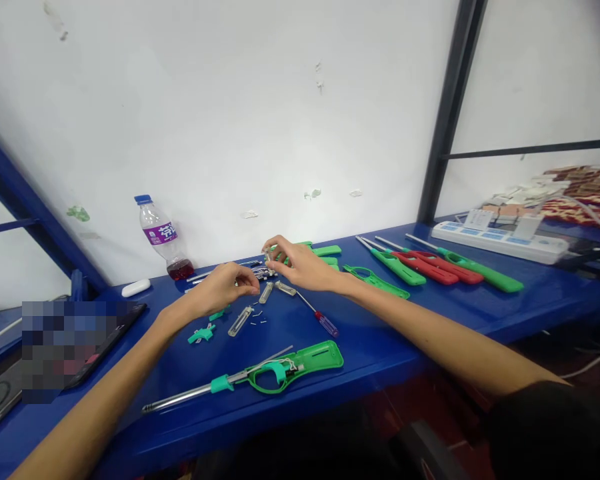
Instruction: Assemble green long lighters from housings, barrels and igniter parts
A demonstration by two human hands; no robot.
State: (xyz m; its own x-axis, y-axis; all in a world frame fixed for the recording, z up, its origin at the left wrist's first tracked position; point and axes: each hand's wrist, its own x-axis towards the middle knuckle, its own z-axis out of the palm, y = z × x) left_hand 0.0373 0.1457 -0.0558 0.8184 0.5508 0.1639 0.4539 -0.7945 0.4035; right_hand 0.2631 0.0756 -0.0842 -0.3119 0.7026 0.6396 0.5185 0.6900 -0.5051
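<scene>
My right hand (303,265) pinches a small clear piece (267,255) between thumb and fingers, above a pile of thin metal and wired parts (265,272). Close by on its left, my left hand (226,291) has its fingers curled together; whatever they may hold is hidden. Below the hands lie clear fuel tanks, one of them (240,321) with tiny pins (258,320) beside it. A purple-handled screwdriver (326,323) points at them. Nearest me is an opened green gas lighter (305,363) with its metal tube, trigger and wires showing.
Green and red lighters (425,267) lie at the right, near a white power strip (500,240). A green shell half (377,281) is beside them. Teal triggers (201,334), a drink bottle (161,233), a white case (136,288) and a dark device (110,340) are on the left.
</scene>
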